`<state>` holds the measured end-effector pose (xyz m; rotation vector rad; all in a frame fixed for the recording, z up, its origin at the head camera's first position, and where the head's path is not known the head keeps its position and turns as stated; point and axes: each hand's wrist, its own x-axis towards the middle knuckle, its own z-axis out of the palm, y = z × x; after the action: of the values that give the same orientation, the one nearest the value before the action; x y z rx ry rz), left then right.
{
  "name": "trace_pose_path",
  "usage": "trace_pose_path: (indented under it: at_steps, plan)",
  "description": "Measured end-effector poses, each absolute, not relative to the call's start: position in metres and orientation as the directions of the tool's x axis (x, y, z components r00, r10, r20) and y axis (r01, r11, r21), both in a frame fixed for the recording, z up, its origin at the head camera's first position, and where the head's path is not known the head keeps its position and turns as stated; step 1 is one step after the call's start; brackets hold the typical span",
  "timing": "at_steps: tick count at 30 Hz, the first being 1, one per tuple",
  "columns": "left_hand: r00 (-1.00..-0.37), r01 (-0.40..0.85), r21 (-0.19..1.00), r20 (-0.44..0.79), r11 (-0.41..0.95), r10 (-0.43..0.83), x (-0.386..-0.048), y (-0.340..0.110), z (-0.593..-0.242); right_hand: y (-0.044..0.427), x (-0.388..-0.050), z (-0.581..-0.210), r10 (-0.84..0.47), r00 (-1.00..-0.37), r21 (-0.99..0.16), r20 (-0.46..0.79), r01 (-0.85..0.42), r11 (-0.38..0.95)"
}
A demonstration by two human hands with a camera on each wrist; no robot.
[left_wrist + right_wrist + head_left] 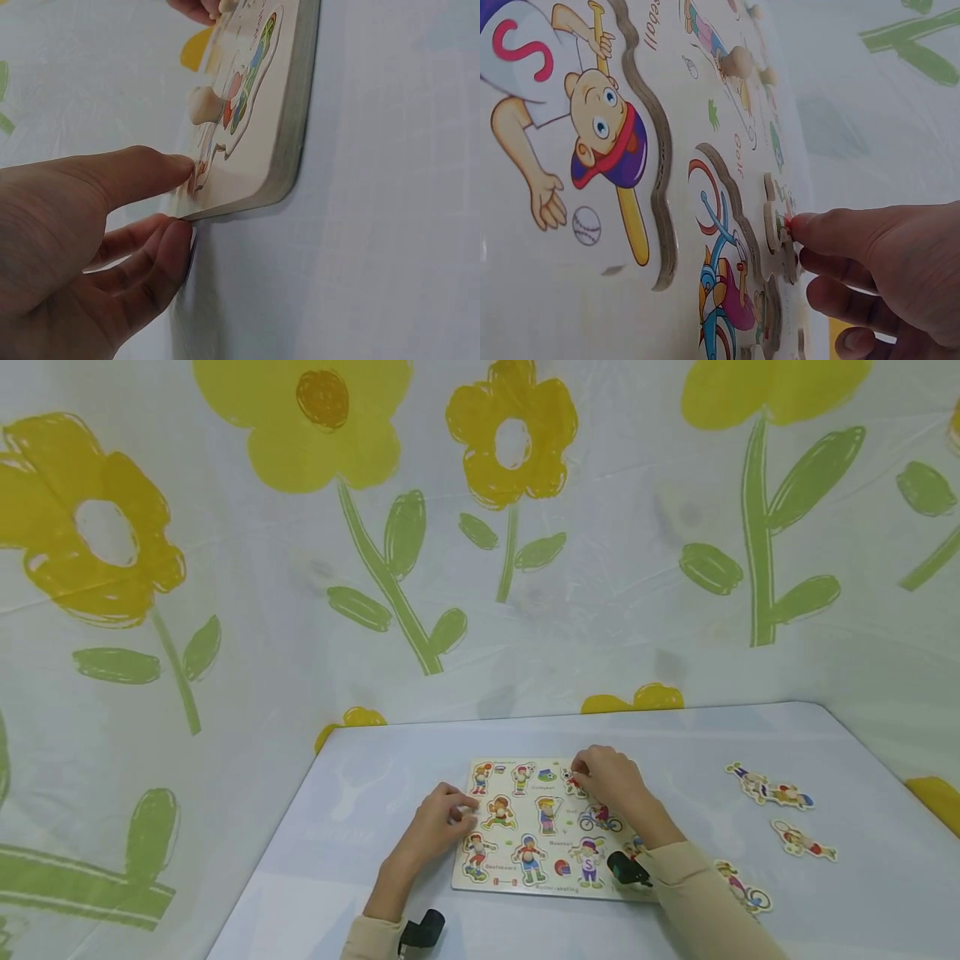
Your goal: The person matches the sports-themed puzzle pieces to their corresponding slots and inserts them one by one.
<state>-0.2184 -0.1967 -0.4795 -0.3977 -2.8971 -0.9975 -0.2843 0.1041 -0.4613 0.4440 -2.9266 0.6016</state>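
A wooden knob puzzle board with sports figures lies flat on the table. My left hand pinches the board's left edge. In the left wrist view its thumb lies on the face and the curled fingers meet the lower edge. At the board's far right corner my right hand pinches a small puzzle piece with a soccer figure. In the right wrist view that piece stands partly above the board, its lower part hidden by the fingers. The baseball recess and bicycle recess hold no piece.
Right of the board lie loose pieces: two touching or overlapping figures, a tennis figure and a cyclist partly behind the right sleeve. A flower-printed curtain stands behind the white table.
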Motion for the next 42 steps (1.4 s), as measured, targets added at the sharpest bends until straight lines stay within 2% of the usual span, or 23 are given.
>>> trace_pose_path:
  at_steps: [16, 25, 35, 42]
  plan:
    - [-0.97, 0.24, 0.595, 0.123, 0.768, 0.208, -0.219, -0.196, -0.481, 0.103, -0.283, -0.465, -0.253, -0.951, -0.37, 0.176, -0.302, 0.879]
    - [-0.968, 0.252, 0.595, 0.136, 0.763, 0.213, -0.218, -0.196, -0.478, 0.107, -0.28, -0.466, -0.314, -0.939, -0.331, 0.14, -0.343, 0.879]
    - [-0.971, 0.235, 0.605, 0.12, 0.76, 0.205, -0.216, -0.195, -0.475, 0.117, -0.265, -0.47, -0.39, -0.914, -0.368, 0.113, -0.403, 0.838]
    - [-0.967, 0.251, 0.6, 0.128, 0.76, 0.218, -0.218, -0.195, -0.477, 0.129, -0.255, -0.474, -0.431, -0.898, -0.447, 0.09, -0.423, 0.788]
